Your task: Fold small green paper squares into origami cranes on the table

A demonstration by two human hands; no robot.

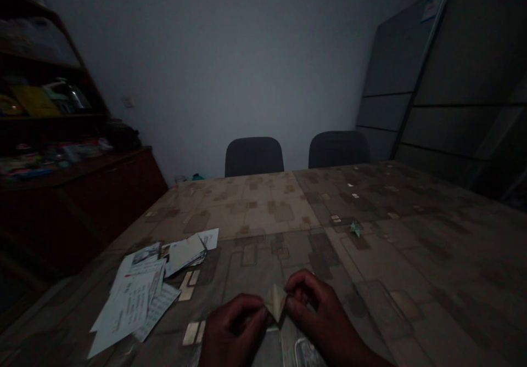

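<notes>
Near the front edge of the table, a small folded piece of pale yellow-green paper point(277, 303) is held up between both hands. My left hand point(236, 328) pinches its left corner between thumb and forefinger. On the other side, my right hand point(315, 309) grips the right corner the same way, its other fingers curled. The paper has a raised point at the top and a lower point facing down. Farther back on the right, a small green folded paper figure point(354, 229) rests on the patterned tablecloth point(263, 257).
Loose printed sheets point(132, 301) and a stack of paper pieces point(185, 253) lie on the table's left. Two dark chairs point(254, 157) stand behind its far edge. Shelves and a cabinet point(82, 191) are at the left, tall grey panels point(387, 76) at the right.
</notes>
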